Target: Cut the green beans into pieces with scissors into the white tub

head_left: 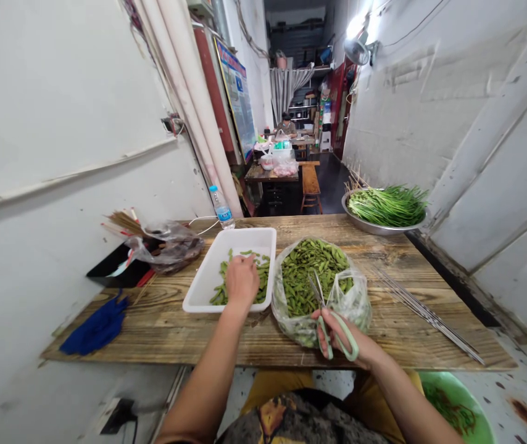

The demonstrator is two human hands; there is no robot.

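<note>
My left hand is down inside a white plastic tray, over some green edamame pods lying there. Its fingers are curled downward, and whatever they may hold is hidden beneath them. In my right hand is a pair of scissors with pale green handles, the blades pointing up and away from me. The scissors are above the near side of a clear plastic bag, which is open and full of edamame pods. Bag and tray stand side by side on the wooden table.
A metal bowl of long green stalks stands at the far right, with metal skewers nearer me. Leftward are a water bottle, a black box and blue cloth. A green basin sits below; another person sits far back.
</note>
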